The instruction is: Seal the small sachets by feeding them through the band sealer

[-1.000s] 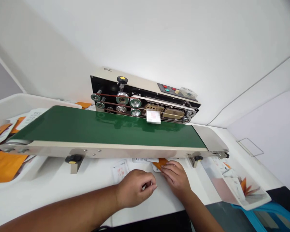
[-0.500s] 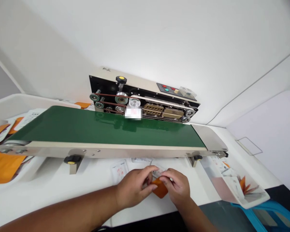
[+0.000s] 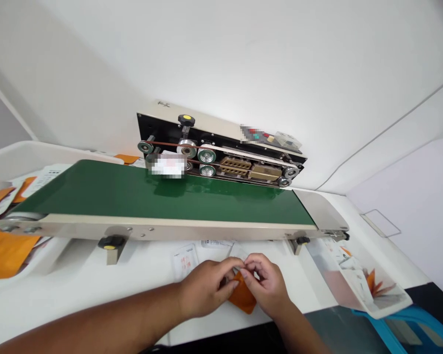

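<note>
Between my two hands hangs a small orange pouch (image 3: 245, 296) above the white table. My left hand (image 3: 209, 285) pinches its upper left edge with thumb and fingers. At the top of the pouch, my right hand (image 3: 265, 282) is closed on it too, its fingertips touching those of my left. The fingers partly hide the pouch's top. Just behind my hands, white printed packets (image 3: 185, 260) lie flat on the table. A white packet (image 3: 168, 165), partly blurred out, sits at the rollers of a band sealing machine (image 3: 239, 157), over its green conveyor belt (image 3: 107, 194).
On the left stands a white bin (image 3: 25, 147) with orange and white pouches. A clear bin (image 3: 358, 280) of packets is at the right, above a blue stool (image 3: 402, 319). The conveyor's metal front rail (image 3: 192, 228) runs across beyond my hands.
The white packet at the sealing machine has travelled left along the rollers. My fingertips have come closer together, and the orange pouch sits slightly lower.
</note>
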Demonstrator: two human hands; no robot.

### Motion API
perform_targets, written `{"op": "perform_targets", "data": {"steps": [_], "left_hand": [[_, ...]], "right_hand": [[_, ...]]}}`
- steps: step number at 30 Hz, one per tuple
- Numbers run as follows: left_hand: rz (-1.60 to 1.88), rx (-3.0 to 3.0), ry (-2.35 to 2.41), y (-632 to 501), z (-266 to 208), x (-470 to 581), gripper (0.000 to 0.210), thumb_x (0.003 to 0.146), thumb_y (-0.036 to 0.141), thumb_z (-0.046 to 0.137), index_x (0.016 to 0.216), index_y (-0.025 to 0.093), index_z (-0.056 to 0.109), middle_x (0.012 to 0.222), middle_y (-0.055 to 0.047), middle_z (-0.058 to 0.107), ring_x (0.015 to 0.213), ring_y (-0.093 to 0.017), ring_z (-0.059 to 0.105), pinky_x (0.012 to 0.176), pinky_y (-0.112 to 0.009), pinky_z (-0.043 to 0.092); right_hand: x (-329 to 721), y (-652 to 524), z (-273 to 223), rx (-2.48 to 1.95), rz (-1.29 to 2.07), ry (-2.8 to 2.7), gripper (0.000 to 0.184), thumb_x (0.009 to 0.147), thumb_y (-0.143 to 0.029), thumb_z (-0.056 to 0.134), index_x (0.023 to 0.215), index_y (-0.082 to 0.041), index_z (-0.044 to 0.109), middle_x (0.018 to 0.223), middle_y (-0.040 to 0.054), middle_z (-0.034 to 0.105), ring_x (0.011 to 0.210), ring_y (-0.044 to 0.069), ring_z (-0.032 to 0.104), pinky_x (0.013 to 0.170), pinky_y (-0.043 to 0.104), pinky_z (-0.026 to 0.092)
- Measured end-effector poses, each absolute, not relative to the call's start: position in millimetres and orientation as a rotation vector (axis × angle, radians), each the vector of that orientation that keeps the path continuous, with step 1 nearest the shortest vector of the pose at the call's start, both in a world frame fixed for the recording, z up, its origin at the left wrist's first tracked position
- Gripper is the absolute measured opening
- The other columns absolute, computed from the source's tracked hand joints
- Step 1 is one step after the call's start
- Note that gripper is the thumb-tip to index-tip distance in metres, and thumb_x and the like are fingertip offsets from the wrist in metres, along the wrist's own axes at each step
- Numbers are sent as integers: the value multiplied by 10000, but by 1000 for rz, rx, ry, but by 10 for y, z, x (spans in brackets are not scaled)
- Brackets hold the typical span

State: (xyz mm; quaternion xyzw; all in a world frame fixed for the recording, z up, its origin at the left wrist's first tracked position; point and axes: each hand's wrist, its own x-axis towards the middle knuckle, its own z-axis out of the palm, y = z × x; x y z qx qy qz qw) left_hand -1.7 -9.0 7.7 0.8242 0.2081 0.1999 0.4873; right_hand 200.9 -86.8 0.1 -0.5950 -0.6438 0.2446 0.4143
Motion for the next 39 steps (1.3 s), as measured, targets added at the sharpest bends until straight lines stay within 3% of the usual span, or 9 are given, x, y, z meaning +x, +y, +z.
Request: {"op": "perform_targets", "data": {"steps": [3,6,12,18,24,28,31,35,39], "left_hand": [[524,1950,518,-73,72,-7,315,928,183,502,1220,248,600,624,83,481,546,-114,434,543,-203,324],[514,1907,529,-58,52,5,274,912,179,521,1166,237,604,611,87,468,541,-112,428,535,-201,322],[429,1862,492,-88,24,6,170,893,178,546,1056,224,535,579,109,481,498,-96,394,503,-194,293],[496,1827,451,-86,11,6,152,924,209,532,1059,229,466,666,78,603,555,-109,479,541,-202,351],[540,1805,504,-57,-25,-4,275,932,245,537,1186,228,431,838,14,716,635,-133,543,585,-228,408],[528,1804,490,-66,-18,-17,279,942,255,530,1205,233,441,842,15,712,619,-128,518,580,-232,400],[529,1796,486,-68,-20,-20,287,933,251,540,1204,230,449,841,16,715,616,-126,514,574,-232,391],[540,1812,487,-64,-25,-18,288,933,251,543,1205,229,453,843,15,719,617,-127,528,578,-232,400],[525,1819,487,-64,-27,-19,288,936,245,544,1211,232,461,850,19,722,598,-119,513,575,-230,404]], "right_hand": [[2059,-887,13,-1487,728,-1615,150,946,-295,599,1074,-219,617,807,10,665,693,149,618,646,242,495],[2132,-894,22,-1533,853,-1599,186,936,-304,614,1102,-221,625,757,-11,618,663,141,570,590,227,445],[2170,-895,144,-1539,885,-1815,98,897,-269,648,961,-214,698,706,-30,584,643,125,517,622,229,421],[2322,-892,434,-1501,867,-2048,293,901,-209,625,1164,-244,749,908,28,753,750,157,649,708,248,497],[3081,-555,933,-1497,560,-1247,313,842,-389,765,1101,-214,780,775,25,707,666,150,643,603,245,534],[3644,-174,1235,-1281,352,-807,429,707,-360,865,1081,-187,745,737,1,664,538,77,521,449,166,417],[3958,50,1260,-1302,325,-623,458,636,-307,897,1032,-159,720,734,19,673,494,68,493,375,145,325],[4149,194,1130,-1333,304,-513,384,653,-283,892,960,-147,706,758,44,689,493,73,534,367,144,363],[4143,225,1092,-1371,287,-492,357,664,-265,891,953,-136,727,709,31,678,429,45,479,336,134,357]]}}
